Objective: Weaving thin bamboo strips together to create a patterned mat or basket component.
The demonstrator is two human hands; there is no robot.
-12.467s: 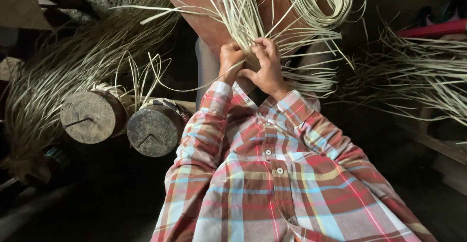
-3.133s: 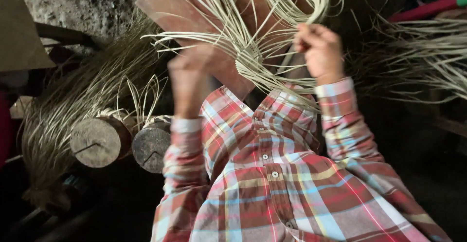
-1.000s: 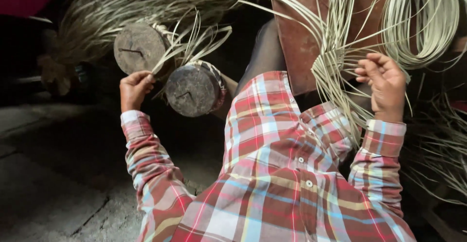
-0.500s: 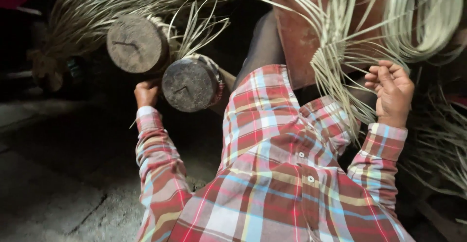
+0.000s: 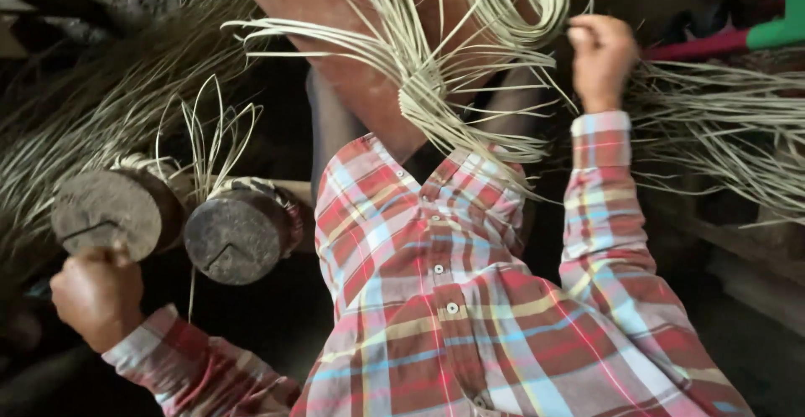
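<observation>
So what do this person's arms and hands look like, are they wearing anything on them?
Both arms are covered by long sleeves of a plaid shirt in red, white, pale blue and yellow, with buttoned cuffs at the wrists. The left hand and right hand are bare: no gloves, and no rings or watch that I can make out.

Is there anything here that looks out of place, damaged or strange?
Nothing looks damaged. The pale cane strips fan out loosely from a woven knot on the brown board. The right hand is closed near the strips; the left hand is closed beside two round wooden blocks.
</observation>
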